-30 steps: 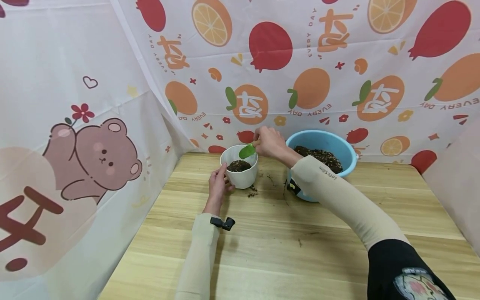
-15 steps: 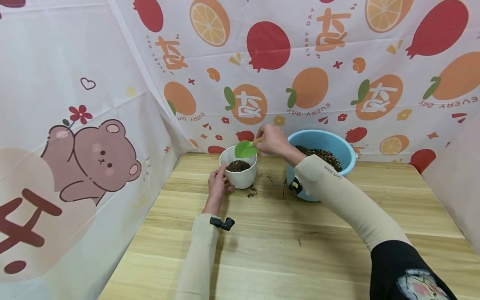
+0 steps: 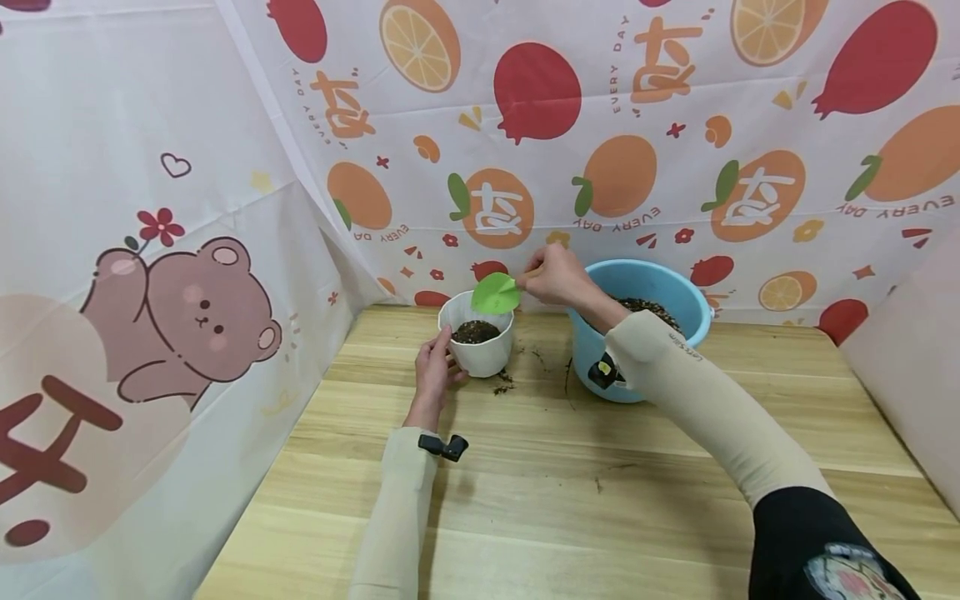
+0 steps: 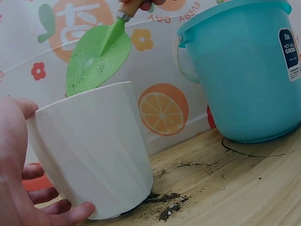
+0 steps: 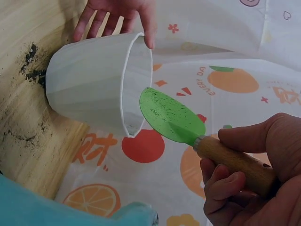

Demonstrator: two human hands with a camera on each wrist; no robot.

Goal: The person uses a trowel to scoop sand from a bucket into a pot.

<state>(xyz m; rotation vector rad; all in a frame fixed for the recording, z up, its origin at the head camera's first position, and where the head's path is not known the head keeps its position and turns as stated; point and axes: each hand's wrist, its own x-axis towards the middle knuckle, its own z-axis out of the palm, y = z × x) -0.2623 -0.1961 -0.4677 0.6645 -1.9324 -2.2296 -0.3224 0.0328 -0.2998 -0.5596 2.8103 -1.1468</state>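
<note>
My right hand (image 3: 555, 275) grips the wooden handle (image 5: 237, 162) of a small green trowel (image 5: 171, 115). The blade hangs tilted over the rim of a white flower pot (image 4: 96, 150), with only specks of soil on it. My left hand (image 3: 432, 369) holds the pot's left side, thumb at the rim and fingers around the lower wall. Dark soil (image 3: 476, 332) lies inside the pot, seen in the head view.
A light blue bucket (image 4: 240, 75) with dark soil (image 3: 651, 310) stands right of the pot, beneath my right forearm. Spilled soil (image 4: 167, 205) lies on the wooden table (image 3: 525, 500) by the pot's base. A printed cloth (image 3: 420, 108) hangs close behind.
My right hand has shifted slightly right, turning the trowel so its blade shows broader and brighter above the pot. My left hand and the pot have stayed in place.
</note>
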